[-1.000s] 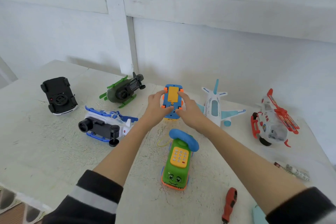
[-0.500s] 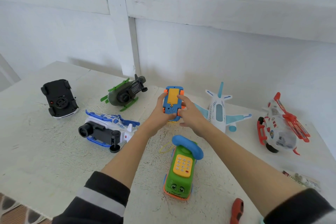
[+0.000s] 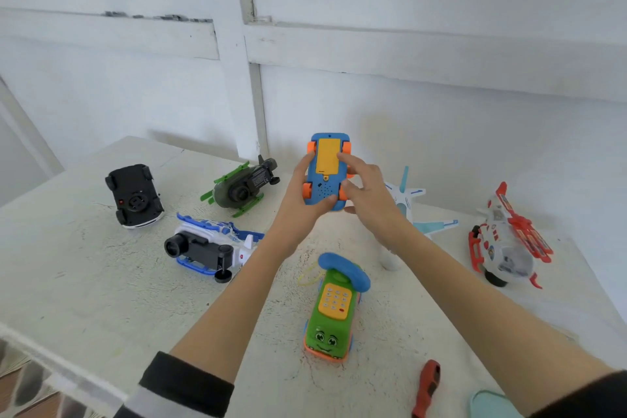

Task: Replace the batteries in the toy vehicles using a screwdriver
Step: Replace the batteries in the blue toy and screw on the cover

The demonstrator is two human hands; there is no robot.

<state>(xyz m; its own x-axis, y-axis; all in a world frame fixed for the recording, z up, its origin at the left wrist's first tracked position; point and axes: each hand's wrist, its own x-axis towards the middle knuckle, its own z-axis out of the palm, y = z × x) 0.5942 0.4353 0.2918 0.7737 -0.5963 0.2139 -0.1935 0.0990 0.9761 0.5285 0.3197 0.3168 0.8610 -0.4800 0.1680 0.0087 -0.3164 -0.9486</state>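
Observation:
A blue toy car point(image 3: 326, 173) with orange wheels and a yellow battery cover is held above the table, underside toward me. My left hand point(image 3: 298, 200) grips its left side and lower end, thumb across the bottom. My right hand point(image 3: 364, 195) holds its right side, with one fingertip on the edge of the yellow cover. A red-handled screwdriver point(image 3: 426, 387) lies on the table near the front right edge, apart from both hands.
On the white table point(image 3: 84, 282) lie an upturned black car point(image 3: 134, 195), a green helicopter point(image 3: 242, 188), a blue-white helicopter point(image 3: 208, 246), a green phone car point(image 3: 334, 309), a white plane point(image 3: 412, 210) and a red-white helicopter point(image 3: 507, 237). A white wall stands behind.
Both hands have lifted the blue car off the table and raised it, tilting its underside toward me. My view has shifted upward a little.

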